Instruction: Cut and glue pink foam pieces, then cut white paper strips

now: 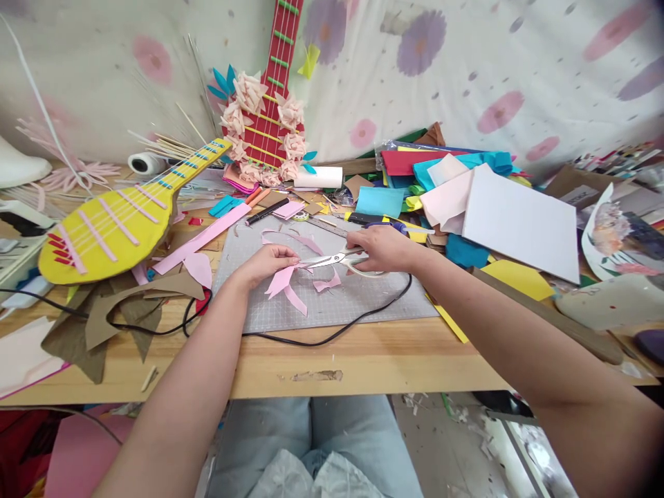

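Over the grey cutting mat [384, 297], my left hand [270, 263] pinches a pink paper bow [283, 282] whose two tails hang down toward the mat. My right hand [381, 247] grips a pair of scissors [337, 259] by the handles. The scissor blades point left and reach the bow close to my left fingertips; whether paper lies between them I cannot make out. A smaller pink bow-shaped piece [328, 280] lies on the mat just below the blades. Behind my hands, a curved pink strip [306, 240] rests on the mat.
A yellow paper instrument [111, 228] lies at left; a red one with paper flowers [264, 131] leans on the back wall. A black cable [311, 344] crosses the mat's front edge. Coloured sheets [381, 200] and a white board [521, 221] are piled at right. A black marker [267, 211] lies behind.
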`<state>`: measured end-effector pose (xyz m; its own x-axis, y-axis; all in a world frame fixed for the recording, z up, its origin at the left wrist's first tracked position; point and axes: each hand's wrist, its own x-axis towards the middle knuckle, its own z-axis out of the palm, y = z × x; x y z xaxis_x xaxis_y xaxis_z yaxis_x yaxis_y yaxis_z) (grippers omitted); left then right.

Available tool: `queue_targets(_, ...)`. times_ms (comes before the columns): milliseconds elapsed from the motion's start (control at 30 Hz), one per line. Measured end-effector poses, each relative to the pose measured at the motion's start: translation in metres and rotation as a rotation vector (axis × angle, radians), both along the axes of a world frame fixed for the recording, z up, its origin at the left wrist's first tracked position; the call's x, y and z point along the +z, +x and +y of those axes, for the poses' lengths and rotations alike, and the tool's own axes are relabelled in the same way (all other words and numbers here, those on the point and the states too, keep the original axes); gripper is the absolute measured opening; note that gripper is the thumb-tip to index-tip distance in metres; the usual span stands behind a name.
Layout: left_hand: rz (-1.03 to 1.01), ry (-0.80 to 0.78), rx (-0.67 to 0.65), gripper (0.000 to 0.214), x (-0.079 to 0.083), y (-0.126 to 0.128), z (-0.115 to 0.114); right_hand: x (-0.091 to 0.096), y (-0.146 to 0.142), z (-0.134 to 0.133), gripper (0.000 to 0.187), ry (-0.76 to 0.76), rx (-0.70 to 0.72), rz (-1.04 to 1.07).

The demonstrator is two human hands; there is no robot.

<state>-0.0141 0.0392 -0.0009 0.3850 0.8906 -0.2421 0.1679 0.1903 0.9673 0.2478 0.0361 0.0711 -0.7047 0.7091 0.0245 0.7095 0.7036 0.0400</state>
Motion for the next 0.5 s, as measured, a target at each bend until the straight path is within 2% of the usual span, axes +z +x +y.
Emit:
queue_targets(200,0.042,0.005,-0.015,0.029,0.0003,0.0004,0.0000,0.0027,-0.0029,-0.0008,0.025,0.020,0.018,-0.086)
queue_targets(500,0.047,0.016,-0.045,0.029,0.0027,0.0010,-0.0002,0.0018,-0.0045,-0.0009,0.023,0.131,0.081,-0.122)
